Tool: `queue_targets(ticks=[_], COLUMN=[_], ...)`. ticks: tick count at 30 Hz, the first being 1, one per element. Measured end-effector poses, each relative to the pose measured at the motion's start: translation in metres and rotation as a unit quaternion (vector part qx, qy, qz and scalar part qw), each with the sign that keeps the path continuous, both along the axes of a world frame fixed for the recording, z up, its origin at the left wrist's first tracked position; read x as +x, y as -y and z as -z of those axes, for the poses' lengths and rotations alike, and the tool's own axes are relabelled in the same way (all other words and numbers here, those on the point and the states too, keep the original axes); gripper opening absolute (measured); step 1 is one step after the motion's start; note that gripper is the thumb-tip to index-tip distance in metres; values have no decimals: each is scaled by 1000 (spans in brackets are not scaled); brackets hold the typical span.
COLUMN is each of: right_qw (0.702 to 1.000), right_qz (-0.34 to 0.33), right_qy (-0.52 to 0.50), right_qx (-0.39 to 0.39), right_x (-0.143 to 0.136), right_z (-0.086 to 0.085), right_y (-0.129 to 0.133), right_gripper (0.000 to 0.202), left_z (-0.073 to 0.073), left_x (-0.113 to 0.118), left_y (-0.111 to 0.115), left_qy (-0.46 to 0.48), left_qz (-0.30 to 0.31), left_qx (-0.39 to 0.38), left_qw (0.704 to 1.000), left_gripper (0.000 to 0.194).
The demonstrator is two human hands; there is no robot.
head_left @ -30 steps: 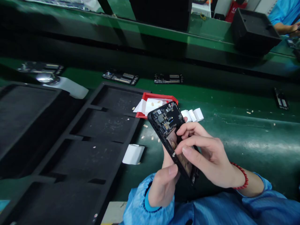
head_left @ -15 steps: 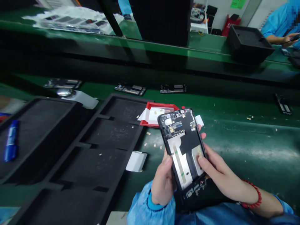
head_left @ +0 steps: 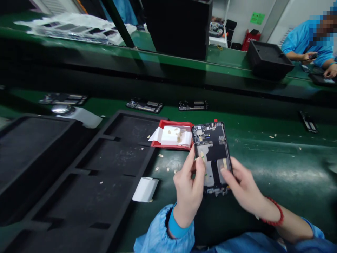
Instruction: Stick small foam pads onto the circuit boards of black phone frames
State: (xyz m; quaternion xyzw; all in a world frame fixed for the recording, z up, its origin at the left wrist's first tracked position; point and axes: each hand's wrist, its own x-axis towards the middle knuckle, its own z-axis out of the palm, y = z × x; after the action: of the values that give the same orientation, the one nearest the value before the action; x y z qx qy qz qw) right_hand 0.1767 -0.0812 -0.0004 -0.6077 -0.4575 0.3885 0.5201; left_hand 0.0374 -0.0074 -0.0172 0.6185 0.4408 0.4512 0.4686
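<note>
An opened smartphone [head_left: 216, 153], its circuit board and inner frame showing, is held up between both hands above the green bench. My left hand [head_left: 190, 182] is closed on its left edge, with the thumb bent over the inner frame. My right hand [head_left: 244, 186] grips the right edge, thumb lying across the lower right part and fingers behind. Loose parts dangle at the phone's bottom end. Just left of the phone stands a red tray [head_left: 155, 144] holding white paper [head_left: 167, 135] and small tan pieces.
Black compartment trays [head_left: 123, 168] fill the left. A folded white paper [head_left: 145, 189] and several tan bits lie beside them. More opened phones [head_left: 144, 105] line the back. A black box [head_left: 270, 58] stands on the far ledge, near a person in blue [head_left: 297, 38].
The phone has turned more upright and shifted slightly right. My left hand has moved up its edge, bringing the thumb onto the inner frame. The camera view has also shifted.
</note>
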Motion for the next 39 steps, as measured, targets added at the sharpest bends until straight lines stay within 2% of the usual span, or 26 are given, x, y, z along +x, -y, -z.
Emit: queue_targets(ticks=[2,5,8,10,11,14,16,20,23,26,29,31,32,34,36,37,39], right_qw=[992,971,955,947,944,938,938,932,922,922,929,931,931,926,921,919,913], right_qz=[91,188,213,204,194,138,67,-124,-194,-193,-191,-216,-237,-268,-261,-241,-185], right_qy=[86,147,205,246,267,318,339,340,335,334,315,293,279,266,286,308,358], right_qx=[16,21,-3,-6,-2,12,18,11,-5,-16,-14,-9,-10,-25,-47,-55,-56], right_x=[43,136,221,252,258,243,212,144,120,115,109,102,99,99,107,112,123], right_z=[10,18,14,9,8,17,31,61,69,59,33,11,1,-13,-15,-11,2], right_y=[-17,-44,-58,-62,-63,-72,-83,-109,-117,-102,-65,-35,-22,-7,-15,-29,-76], right_gripper=[40,42,33,30,31,32,31,33,24,14,16,16,16,17,22,24,23], left_z=[3,11,20,24,26,33,39,54,62,59,40,25,19,13,18,24,38], left_x=[4,5,4,5,6,20,35,64,72,65,47,30,22,7,-3,-5,-4], left_y=[-4,-12,-19,-22,-23,-25,-26,-29,-32,-33,-27,-20,-17,-12,-8,-6,-3], left_qy=[31,25,-45,-66,-72,-110,-151,-239,-265,-254,-217,-193,-181,-172,-181,-190,-210], left_qz=[40,59,77,77,68,34,8,-36,-43,-46,-35,-23,-6,97,175,202,237], left_qx=[-38,-56,-51,-47,-44,-23,0,52,76,93,105,103,96,69,63,66,72], left_qw=[998,996,995,994,994,993,989,969,960,962,970,976,979,978,966,958,946], left_gripper=[53,53,40,35,33,31,33,49,43,36,30,28,28,25,24,25,33])
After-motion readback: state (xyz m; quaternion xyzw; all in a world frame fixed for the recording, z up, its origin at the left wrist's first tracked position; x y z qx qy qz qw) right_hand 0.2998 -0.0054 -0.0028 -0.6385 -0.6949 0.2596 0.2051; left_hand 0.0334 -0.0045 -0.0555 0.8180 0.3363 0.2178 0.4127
